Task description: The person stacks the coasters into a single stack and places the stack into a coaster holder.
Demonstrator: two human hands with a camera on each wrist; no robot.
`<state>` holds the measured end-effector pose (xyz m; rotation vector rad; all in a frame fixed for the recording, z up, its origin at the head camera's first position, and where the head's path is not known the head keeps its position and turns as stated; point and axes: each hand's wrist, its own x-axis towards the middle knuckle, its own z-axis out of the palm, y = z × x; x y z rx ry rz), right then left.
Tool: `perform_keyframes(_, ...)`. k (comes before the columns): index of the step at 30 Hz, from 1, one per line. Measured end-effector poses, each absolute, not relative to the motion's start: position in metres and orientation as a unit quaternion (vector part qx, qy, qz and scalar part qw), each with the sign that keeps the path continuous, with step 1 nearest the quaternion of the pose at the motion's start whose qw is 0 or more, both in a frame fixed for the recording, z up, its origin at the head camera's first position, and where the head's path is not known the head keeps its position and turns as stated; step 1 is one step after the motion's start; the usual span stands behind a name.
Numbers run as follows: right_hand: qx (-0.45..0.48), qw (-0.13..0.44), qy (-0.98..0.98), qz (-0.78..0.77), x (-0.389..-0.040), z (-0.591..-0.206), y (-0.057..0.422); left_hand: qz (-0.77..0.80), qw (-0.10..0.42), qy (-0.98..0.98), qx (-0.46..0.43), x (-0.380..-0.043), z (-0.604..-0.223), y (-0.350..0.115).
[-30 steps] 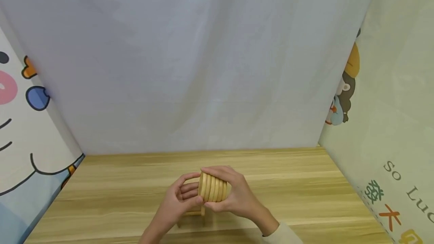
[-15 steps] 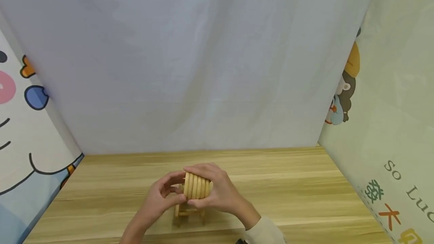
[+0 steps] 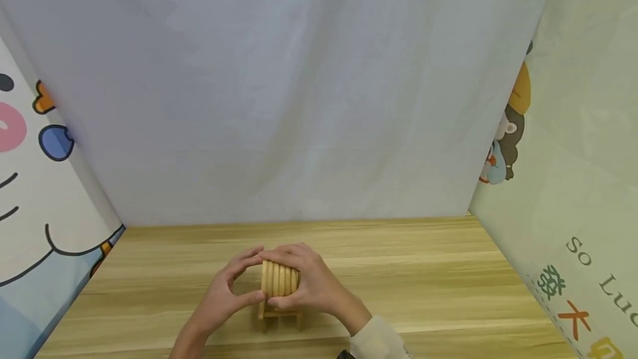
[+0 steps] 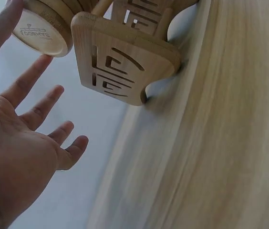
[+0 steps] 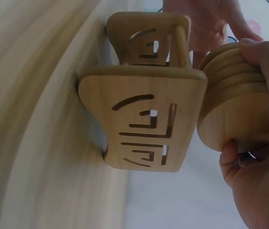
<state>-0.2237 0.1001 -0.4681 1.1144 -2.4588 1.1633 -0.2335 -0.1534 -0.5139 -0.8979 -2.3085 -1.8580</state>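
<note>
A row of round wooden coasters (image 3: 279, 280), stacked face to face and lying sideways, is held over a small wooden coaster rack (image 3: 280, 313). Around the stack's right end my right hand (image 3: 319, 286) grips, thumb at the front and fingers across the back. My left hand (image 3: 219, 297) is at the left end, its thumb and a fingertip touching the end coaster's rim while the other fingers stretch out. In the left wrist view that coaster's outer face (image 4: 38, 34) carries printed lettering. The rack's side panel (image 5: 144, 121) has cut-out line patterns and stands on the table.
The wood-grain table (image 3: 423, 281) runs back to a pale grey curtain (image 3: 319, 98). A cartoon-printed panel (image 3: 45, 198) borders the left side. On the right stands a pale panel with lettering (image 3: 563, 181).
Both hands have moved left with the coaster stack, bringing it from the rack's right to directly over it. More of the left hand's fingers have opened away from the stack.
</note>
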Motion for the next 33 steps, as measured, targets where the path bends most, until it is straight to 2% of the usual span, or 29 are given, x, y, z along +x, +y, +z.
perform_keyframes(14, 0.373, 0.085, -0.849, 0.365, -0.221, -0.485, 0.098, -0.585, -0.045, -0.760, -0.279, -0.232, -0.520, -0.163)
perform_keyframes(22, 0.374, 0.092, -0.839, 0.385, -0.221, -0.492, 0.096, -0.622, -0.147, -0.726, -0.253, -0.236, -0.519, -0.167)
perform_keyframes(33, 0.370, 0.093, -0.843, 0.380, -0.222, -0.499, 0.097, -0.642, -0.167, -0.711, -0.235, -0.238, -0.526, -0.163)
